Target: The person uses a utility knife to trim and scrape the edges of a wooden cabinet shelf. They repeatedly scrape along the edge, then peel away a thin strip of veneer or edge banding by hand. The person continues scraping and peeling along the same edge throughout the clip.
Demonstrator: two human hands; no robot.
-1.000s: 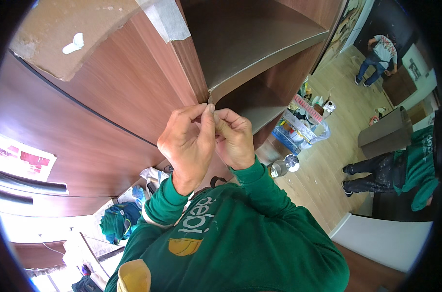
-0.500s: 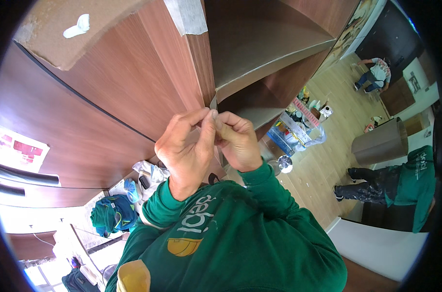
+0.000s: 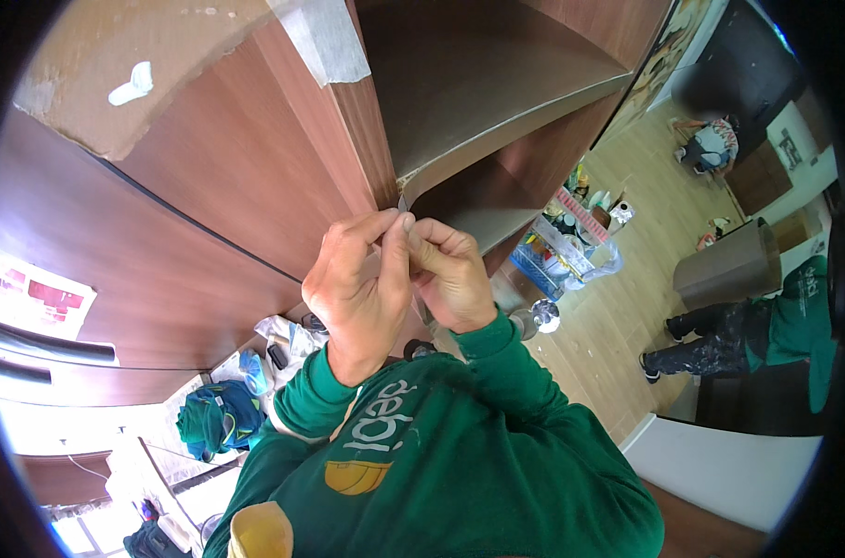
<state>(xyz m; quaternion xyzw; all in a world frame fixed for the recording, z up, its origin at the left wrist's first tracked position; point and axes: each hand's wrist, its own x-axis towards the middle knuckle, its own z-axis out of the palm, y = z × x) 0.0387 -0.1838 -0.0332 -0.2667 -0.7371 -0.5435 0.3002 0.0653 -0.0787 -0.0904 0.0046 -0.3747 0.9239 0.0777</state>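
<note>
My left hand (image 3: 356, 284) and my right hand (image 3: 455, 277) are raised together in front of a brown wood-grain cabinet (image 3: 237, 139). Both are closed in a pinch, fingertips meeting. A small thin greyish strip (image 3: 403, 202) sticks up from between the fingertips; its lower part is hidden by them. Just beyond it is the left front corner of a curved shelf (image 3: 525, 126), whose pale front edge looks rough. Masking tape (image 3: 325, 42) covers part of the upright panel above.
Brown cardboard (image 3: 134, 56) covers the upper left. On the floor to the right stand a blue crate (image 3: 539, 265) of supplies and a brown curved panel (image 3: 727, 265). One person (image 3: 711, 144) crouches far off; another in green (image 3: 776, 325) stands right. A bag (image 3: 220, 414) lies lower left.
The cabinet and shelf corner have shifted slightly left in view, and more of the strip shows above my fingertips. Both hands keep their pinch. The far person has bent lower.
</note>
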